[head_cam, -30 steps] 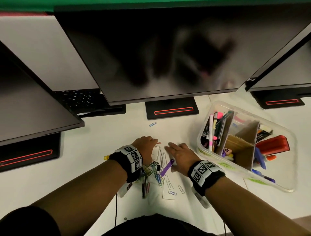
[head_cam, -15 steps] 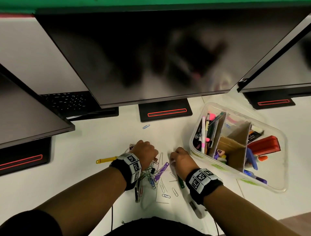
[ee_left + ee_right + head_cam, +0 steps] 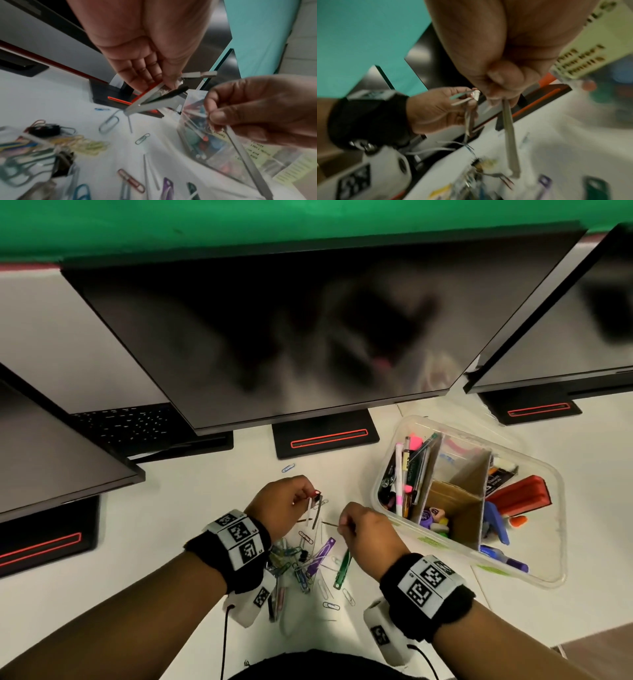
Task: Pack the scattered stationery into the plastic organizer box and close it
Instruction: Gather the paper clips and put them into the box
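Observation:
My left hand (image 3: 308,498) hovers above the white desk and pinches a small bundle of thin strips (image 3: 154,97), grey, black and white. Just to its right, my right hand (image 3: 344,529) pinches the top of one long grey strip (image 3: 248,162) that hangs down toward the desk. Below both hands lies a scatter of coloured paper clips (image 3: 294,559), with a purple strip (image 3: 320,556) and a green strip (image 3: 343,568) among them. The clear plastic organizer box (image 3: 387,467) stands open to the right. Cardboard dividers split it, and it holds pens, markers and a red stapler (image 3: 519,496).
Three dark monitors overhang the back of the desk, the middle one on a black stand (image 3: 325,436). A keyboard (image 3: 120,422) sits at the back left. One blue paper clip (image 3: 288,468) lies alone near the stand. The desk edge cuts across at the lower right.
Both hands have come up off the desk from the pile. The left now holds a bundle of strips and the right pinches a single grey strip.

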`<action>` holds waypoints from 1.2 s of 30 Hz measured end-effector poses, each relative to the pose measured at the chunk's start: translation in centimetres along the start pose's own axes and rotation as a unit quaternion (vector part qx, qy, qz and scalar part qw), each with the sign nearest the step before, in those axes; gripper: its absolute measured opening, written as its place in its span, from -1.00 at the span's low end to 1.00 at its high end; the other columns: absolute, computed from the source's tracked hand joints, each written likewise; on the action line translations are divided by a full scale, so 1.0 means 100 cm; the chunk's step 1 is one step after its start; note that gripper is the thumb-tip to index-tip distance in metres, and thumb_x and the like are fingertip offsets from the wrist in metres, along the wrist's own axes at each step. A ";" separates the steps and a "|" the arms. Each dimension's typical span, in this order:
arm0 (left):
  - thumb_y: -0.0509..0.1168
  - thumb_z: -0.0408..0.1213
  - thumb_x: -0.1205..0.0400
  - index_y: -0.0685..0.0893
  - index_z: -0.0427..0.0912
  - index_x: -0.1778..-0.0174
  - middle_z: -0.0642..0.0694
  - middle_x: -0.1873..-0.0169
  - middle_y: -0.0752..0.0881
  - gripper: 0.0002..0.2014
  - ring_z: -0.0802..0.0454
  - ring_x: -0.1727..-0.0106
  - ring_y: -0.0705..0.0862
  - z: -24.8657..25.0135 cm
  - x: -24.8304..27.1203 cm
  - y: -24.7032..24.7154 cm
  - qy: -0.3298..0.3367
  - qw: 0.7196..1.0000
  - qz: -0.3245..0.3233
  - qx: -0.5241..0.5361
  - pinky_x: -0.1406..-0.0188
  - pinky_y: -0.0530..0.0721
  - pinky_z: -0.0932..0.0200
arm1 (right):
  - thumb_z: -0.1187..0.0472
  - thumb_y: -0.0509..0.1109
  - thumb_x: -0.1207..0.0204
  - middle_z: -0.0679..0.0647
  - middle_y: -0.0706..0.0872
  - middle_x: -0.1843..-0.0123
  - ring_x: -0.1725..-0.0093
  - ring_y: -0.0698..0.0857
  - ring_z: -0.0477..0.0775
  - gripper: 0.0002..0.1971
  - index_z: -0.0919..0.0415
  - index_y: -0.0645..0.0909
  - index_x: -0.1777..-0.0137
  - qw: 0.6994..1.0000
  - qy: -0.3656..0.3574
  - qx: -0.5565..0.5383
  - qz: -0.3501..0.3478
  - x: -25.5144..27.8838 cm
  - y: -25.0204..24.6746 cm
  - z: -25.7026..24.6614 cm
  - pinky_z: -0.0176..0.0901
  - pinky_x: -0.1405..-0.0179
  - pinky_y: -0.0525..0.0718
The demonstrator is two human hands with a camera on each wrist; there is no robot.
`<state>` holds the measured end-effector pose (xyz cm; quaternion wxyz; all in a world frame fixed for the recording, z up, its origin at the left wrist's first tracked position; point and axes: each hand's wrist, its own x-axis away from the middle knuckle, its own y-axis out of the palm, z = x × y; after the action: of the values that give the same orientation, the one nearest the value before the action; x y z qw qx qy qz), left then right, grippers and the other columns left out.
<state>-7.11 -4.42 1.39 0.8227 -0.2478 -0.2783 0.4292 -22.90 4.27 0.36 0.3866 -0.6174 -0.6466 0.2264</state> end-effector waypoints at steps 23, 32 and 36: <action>0.27 -0.52 -0.59 0.63 -0.13 0.25 -0.22 0.25 0.70 -0.79 -0.01 0.22 0.70 0.179 -0.063 0.050 0.041 0.947 0.086 0.307 0.32 0.77 0.26 | 0.44 0.33 -0.55 0.12 0.72 0.28 0.39 0.73 -0.02 -0.79 0.10 0.57 0.19 0.935 0.110 -0.261 0.215 0.014 -0.190 0.076 -0.25 0.35 0.77; 0.25 -0.52 -0.58 0.63 -0.15 0.20 -0.12 0.36 0.71 -0.82 -0.23 0.19 0.77 0.205 -0.100 0.086 0.042 0.957 0.104 0.267 0.17 0.81 -0.07 | 0.32 0.39 -0.52 0.17 0.76 0.26 0.23 0.79 0.20 -0.90 0.15 0.60 0.02 0.953 0.163 -0.165 0.193 -0.004 -0.185 0.099 0.04 0.06 0.78; 0.29 -0.49 -0.53 0.70 -0.10 0.11 -0.05 0.35 0.70 -0.81 -0.12 0.17 0.72 0.201 -0.105 0.105 0.038 0.990 0.059 0.124 0.13 0.70 0.18 | 0.33 0.41 -0.48 0.22 0.78 0.12 0.14 0.79 0.23 -0.83 0.19 0.63 -0.06 0.962 0.187 -0.141 0.143 -0.009 -0.181 0.103 -0.02 0.02 0.75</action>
<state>-31.55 -4.56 6.58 0.8301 -0.1760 -0.1768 0.4987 -42.22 2.84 7.91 0.3735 -0.7829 -0.4932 0.0663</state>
